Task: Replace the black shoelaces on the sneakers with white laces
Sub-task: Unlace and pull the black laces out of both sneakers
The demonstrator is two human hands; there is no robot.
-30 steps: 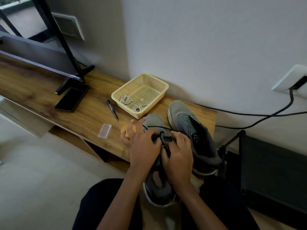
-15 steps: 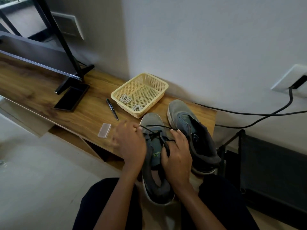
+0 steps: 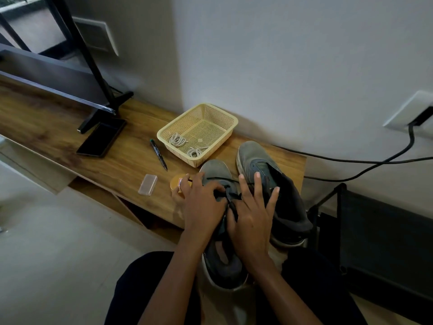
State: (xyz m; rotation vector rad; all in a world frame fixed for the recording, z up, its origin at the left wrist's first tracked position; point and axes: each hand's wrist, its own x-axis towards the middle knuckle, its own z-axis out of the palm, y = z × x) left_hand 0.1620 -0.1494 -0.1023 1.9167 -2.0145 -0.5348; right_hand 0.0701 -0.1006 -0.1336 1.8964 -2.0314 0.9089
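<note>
The left hand (image 3: 202, 207) has been brought back, fingers curled on the black lace (image 3: 230, 204); the right hand (image 3: 253, 219) is now spread over the near sneaker (image 3: 222, 266) (wooden shelf (image 3: 58, 127), white wall (image 3: 281, 66)).

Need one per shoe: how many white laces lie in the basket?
2: one coiled white lace near the left wall of the yellow plastic mesh basket, another by its front wall.

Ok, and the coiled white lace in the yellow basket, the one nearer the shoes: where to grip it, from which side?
Pinch the coiled white shoelace across its bundled loops, coming straight down from above. It lies flat on the floor of the yellow perforated plastic basket, close to the near wall, so the walls likely block any sideways reach.
</note>
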